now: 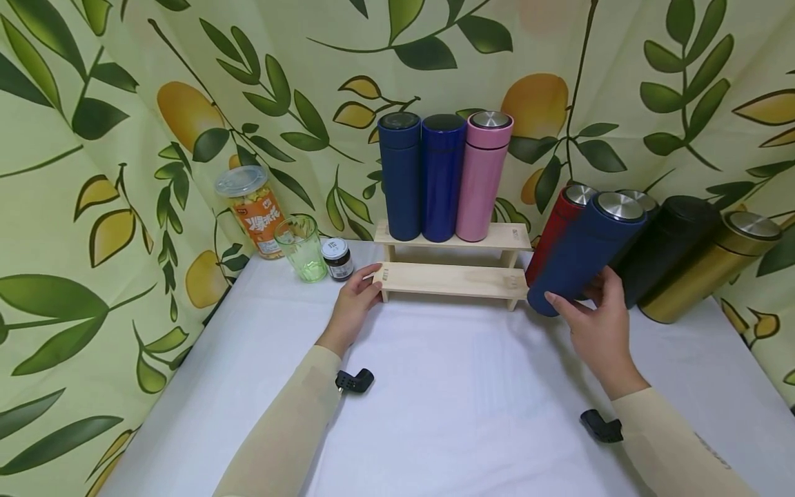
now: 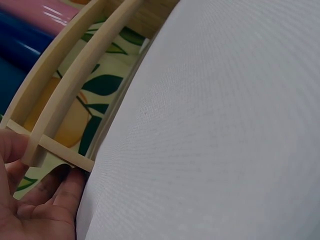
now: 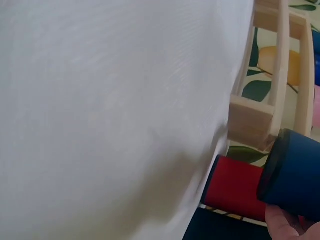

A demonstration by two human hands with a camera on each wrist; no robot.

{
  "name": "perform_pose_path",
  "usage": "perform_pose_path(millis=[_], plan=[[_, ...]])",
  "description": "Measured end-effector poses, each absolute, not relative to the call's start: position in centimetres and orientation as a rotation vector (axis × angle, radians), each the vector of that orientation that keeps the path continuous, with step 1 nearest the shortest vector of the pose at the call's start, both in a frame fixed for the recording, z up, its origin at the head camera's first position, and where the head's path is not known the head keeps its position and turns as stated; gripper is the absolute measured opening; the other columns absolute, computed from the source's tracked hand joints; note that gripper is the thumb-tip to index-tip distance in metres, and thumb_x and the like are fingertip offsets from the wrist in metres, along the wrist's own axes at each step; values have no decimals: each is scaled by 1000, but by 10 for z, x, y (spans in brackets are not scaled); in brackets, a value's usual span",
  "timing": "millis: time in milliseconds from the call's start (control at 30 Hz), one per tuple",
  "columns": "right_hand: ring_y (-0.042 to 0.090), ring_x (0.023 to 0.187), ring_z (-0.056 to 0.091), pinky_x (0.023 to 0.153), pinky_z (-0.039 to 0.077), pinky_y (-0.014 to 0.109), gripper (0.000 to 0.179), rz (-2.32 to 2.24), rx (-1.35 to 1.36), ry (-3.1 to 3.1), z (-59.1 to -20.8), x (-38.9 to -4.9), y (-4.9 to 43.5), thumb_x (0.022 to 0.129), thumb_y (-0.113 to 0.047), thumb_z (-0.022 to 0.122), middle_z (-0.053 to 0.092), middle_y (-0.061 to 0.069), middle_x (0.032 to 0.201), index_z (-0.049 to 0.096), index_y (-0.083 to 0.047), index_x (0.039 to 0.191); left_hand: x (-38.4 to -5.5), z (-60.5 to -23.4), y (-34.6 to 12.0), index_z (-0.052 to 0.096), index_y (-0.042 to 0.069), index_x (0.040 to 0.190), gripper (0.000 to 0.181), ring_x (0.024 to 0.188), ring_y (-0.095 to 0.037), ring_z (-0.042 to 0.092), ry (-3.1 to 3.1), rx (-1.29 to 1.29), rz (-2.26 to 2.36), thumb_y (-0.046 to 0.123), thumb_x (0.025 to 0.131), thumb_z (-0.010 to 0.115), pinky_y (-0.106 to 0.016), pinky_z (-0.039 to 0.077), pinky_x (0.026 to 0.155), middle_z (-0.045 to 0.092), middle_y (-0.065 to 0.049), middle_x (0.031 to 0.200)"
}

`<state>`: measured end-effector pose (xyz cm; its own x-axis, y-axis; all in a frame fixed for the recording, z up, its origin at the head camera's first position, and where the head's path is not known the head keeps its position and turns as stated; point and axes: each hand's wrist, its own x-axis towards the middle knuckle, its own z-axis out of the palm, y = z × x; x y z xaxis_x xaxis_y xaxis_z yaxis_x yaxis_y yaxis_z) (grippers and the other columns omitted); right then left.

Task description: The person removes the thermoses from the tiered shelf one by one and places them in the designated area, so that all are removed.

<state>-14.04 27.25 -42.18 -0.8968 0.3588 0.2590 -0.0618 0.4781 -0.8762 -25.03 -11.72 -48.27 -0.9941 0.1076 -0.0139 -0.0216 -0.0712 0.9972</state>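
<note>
By the right hand (image 1: pixel 599 328) a blue bottle (image 1: pixel 586 255) is held tilted, its silver lid up and to the right; its base appears to be lifted from the white surface (image 1: pixel 435 386), near the right end of a two-step wooden stand (image 1: pixel 453 279). The bottle is pinched low, between the thumb on the near side and the fingers behind, perhaps so that the base can be guided. By the left hand (image 1: pixel 354 297) the left end of the lower step is pinched, the thumb against the board and the fingers bent beneath it, probably so that the light stand is not pushed away. On the upper step three bottles are stood upright in a close row, presumably so that all can be seen: a navy bottle (image 1: pixel 400 179), a glossy blue one (image 1: pixel 444 179) and a pink one (image 1: pixel 484 179). Beyond the right hand four more are grouped: one red bottle (image 1: pixel 555 221), one silver-lidded bottle (image 1: pixel 642 200) mostly hidden, one black bottle (image 1: pixel 671 241) and one gold bottle (image 1: pixel 708 269); thus eight bottles are counted. To the left of the stand one snack tub (image 1: pixel 254 217), one green glass (image 1: pixel 304 248) and one small jar (image 1: pixel 337 260) are placed, seemingly out of the way.
</note>
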Motion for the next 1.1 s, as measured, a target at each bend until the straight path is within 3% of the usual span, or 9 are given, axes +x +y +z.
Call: perform_pose_path(millis=[167,433,533,667,767,1100], plan=[[29,130,52,97,51,13,86,1389,-279,-2316,-425,-137,279,101,-11,80,44,17,154,25,-6,167,-252,-485,-117,60,13,156,45,139,-31,58,2077,94,2230,5,111,59,-38,55,108,55,-20,156],[40,135,50,104,53,20,90,1370,-285,-2386,-431,-138,288,101,-9,80,41,22,158,20,-3,168,-251,-485,-117,60,10,155,45,139,-32,58,2073,103,2252,3,111,59,-39,55,109,56,-22,154],[43,136,50,107,54,29,91,1369,-287,-2418,-433,-138,290,101,-10,81,41,25,157,20,-2,167,-252,-487,-117,59,9,155,45,139,-33,57,2062,117,2264,3,110,59,-40,55,110,56,-23,153],[49,139,48,112,51,57,93,1397,-295,-2477,-436,-140,291,101,-14,82,39,29,159,18,-1,167,-252,-487,-117,58,6,155,45,140,-35,56,2051,130,2279,2,110,59,-41,54,111,55,-25,154],[55,141,45,110,45,71,94,1430,-284,-2512,-438,-141,292,102,-13,81,35,33,161,15,0,168,-252,-487,-117,58,5,155,46,141,-35,56,2045,139,2284,1,110,58,-42,53,111,55,-26,154],[62,142,38,110,41,76,96,1466,-236,-2557,-441,-144,295,104,-10,78,26,37,163,7,0,167,-250,-483,-117,58,7,156,46,141,-35,56,2060,130,2265,2,110,59,-42,53,111,54,-25,156]])
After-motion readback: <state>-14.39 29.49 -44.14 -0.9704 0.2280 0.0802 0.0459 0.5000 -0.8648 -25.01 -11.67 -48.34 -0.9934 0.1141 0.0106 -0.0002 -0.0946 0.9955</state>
